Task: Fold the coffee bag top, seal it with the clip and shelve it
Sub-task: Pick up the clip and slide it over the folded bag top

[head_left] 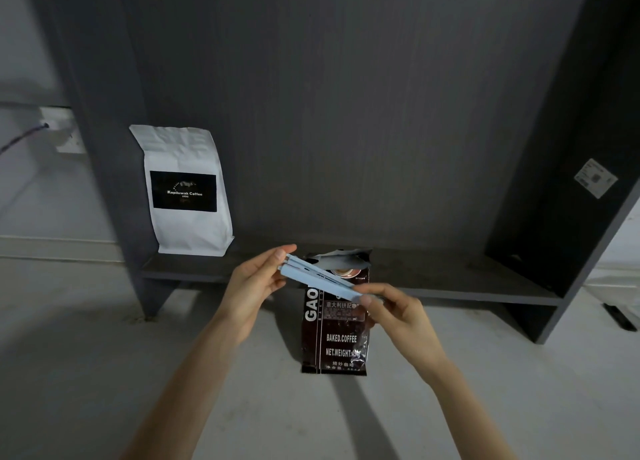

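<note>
I hold the pale blue clip (pixel 320 281) by its two ends at the frame's centre, my left hand (pixel 254 283) pinching the upper left end, my right hand (pixel 393 309) pinching the lower right end, both forearms reaching up from the bottom edge. Behind it the dark coffee bag (pixel 334 335) stands on the floor (pixel 86 355), top open, before the shelf (pixel 450 279); a white bag (pixel 187 193) stands at left.

pale blue clip (pixel 317 279), dark brown coffee bag (pixel 337 342)
</note>
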{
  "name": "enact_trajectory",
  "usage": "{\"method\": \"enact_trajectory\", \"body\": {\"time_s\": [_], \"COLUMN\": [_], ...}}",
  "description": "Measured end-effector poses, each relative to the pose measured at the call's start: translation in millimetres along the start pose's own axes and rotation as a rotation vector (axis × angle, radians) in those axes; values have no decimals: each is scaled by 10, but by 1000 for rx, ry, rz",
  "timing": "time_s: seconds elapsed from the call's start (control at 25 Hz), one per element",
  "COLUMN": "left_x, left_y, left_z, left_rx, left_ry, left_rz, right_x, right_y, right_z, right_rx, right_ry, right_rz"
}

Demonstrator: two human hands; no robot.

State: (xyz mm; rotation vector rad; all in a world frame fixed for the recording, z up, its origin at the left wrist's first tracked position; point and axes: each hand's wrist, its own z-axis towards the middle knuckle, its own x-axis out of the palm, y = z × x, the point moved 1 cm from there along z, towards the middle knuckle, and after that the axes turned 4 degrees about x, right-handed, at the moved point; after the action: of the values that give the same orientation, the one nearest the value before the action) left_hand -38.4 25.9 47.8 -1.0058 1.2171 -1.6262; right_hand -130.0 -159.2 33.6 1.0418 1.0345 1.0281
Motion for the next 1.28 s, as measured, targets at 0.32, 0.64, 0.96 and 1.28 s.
{"method": "enact_trajectory", "body": {"time_s": [0.32, 0.64, 0.96, 1.28], "left_x": [-30, 3, 26, 176], "left_y": [-20, -114, 238, 582], "left_z": [41, 310, 792, 898], "left_rx": [-4, -11, -48, -172], "left_ry": [-11, 128, -12, 123], "left_rz": [-63, -13, 246, 298], "right_x": [-68, -211, -514, -573], "right_y": [-14, 101, 28, -248], "right_z": [23, 253, 639, 779], "right_rx": [-29, -54, -25, 63], "right_ry": [-1, -111, -295, -358], "right_rz": [-79, 22, 92, 99]}}
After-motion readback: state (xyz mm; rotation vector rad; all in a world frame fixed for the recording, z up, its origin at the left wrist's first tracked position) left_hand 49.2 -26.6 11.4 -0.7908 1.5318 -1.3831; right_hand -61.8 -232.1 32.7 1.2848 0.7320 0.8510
